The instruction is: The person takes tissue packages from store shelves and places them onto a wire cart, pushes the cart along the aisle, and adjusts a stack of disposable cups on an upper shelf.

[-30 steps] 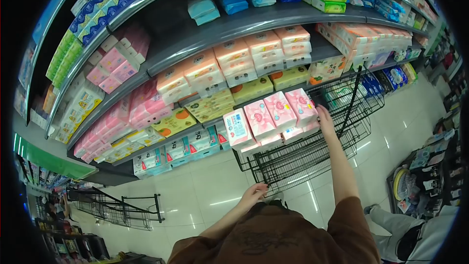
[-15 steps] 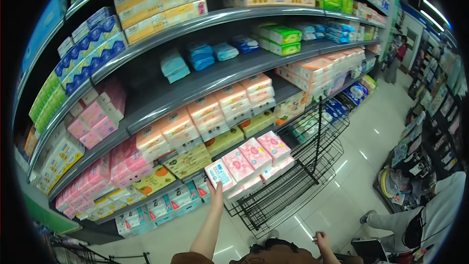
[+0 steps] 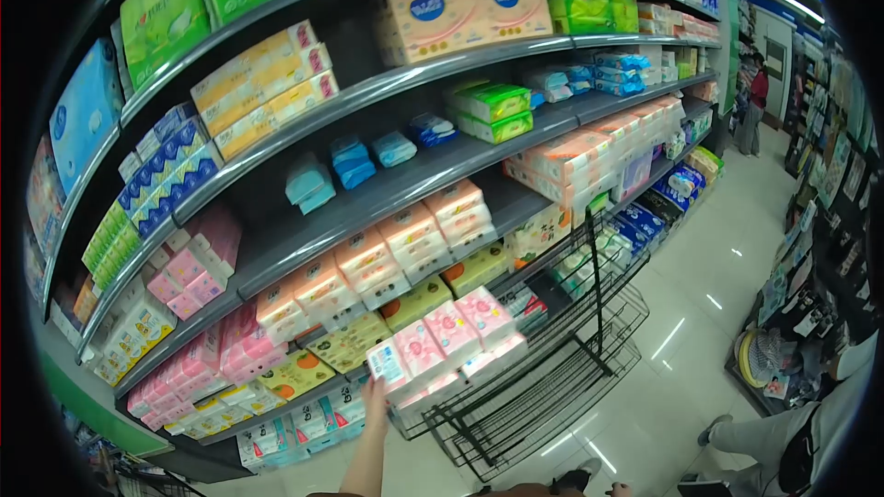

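Note:
Pink and white tissue packs (image 3: 442, 340) sit in two layers on the left end of a black wire cart (image 3: 543, 396), beside the shelf. My left hand (image 3: 376, 396) touches the left end of the stack, at the pack with a blue-and-white label; its fingers are partly hidden against the pack, so its grip is unclear. Low at the frame's bottom edge, my right hand (image 3: 619, 490) shows only in part, away from the packs, with its fingers not clear.
Curved shelves (image 3: 414, 170) hold peach tissue packs (image 3: 368, 262), green packs and blue packs. Another person (image 3: 773, 433) in grey stands at the lower right beside a display rack (image 3: 764, 359). A person in red (image 3: 757, 97) is far down the aisle.
The view has turned toward the upper shelves and the aisle. My left hand has come from below the cart to the stack's left end; my right hand has left the stack's right end and moved down.

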Demonstrator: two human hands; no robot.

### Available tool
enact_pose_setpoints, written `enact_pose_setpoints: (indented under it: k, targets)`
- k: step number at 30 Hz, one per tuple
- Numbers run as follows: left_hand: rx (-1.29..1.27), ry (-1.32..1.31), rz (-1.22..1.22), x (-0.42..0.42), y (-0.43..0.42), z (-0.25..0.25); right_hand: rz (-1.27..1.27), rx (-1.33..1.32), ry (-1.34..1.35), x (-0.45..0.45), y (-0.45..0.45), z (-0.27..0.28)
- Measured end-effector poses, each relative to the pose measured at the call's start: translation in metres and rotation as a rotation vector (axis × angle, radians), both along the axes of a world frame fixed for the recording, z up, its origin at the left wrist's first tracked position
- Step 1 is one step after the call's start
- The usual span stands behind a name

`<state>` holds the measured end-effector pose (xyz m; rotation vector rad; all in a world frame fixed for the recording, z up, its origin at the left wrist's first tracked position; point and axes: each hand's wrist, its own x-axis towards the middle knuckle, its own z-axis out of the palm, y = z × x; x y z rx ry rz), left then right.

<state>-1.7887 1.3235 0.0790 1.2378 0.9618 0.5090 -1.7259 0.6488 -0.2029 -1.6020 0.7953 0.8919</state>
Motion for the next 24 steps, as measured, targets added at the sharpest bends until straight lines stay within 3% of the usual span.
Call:
enact_pose_setpoints:
  k: [2,5,8,10,12,14,17,20,22,24]
  targets:
    - [0.392,0.079,0.349,-0.001,-0.019,-0.025,0.127,0.026,-0.085,0.053,0.008,0.006]
    - [1.397,0.522,0.560,0.018,-0.112,0.019,0.059,0.085,-0.207,0.118,0.020,-0.011]
    - [1.190,0.224,0.196,0.065,-0.214,0.023,0.154,0.114,-0.147,0.169,0.012,0.017]
    - [0.908,0.170,-0.265,0.103,-0.257,-0.017,0.190,0.125,-0.135,0.185,-0.009,0.028]
    - [0.512,-0.039,-0.528,0.141,-0.318,-0.021,0.227,0.109,-0.077,0.186,-0.030,0.030]
    - [0.685,-0.123,-0.767,0.171,-0.356,-0.009,0.226,0.045,-0.010,0.190,-0.067,0.025]
    - [0.723,-0.043,-1.059,0.213,-0.377,-0.032,0.128,0.001,0.081,0.183,-0.118,0.010]
    - [0.687,0.068,-1.134,0.245,-0.391,-0.044,0.029,-0.073,0.207,0.161,-0.159,0.017]
    - [0.775,0.021,-1.153,0.270,-0.399,-0.084,0.000,-0.029,0.221,0.148,-0.186,0.017]
    - [0.550,0.126,-1.176,0.298,-0.415,-0.088,-0.009,-0.027,0.239,0.147,-0.214,0.015]
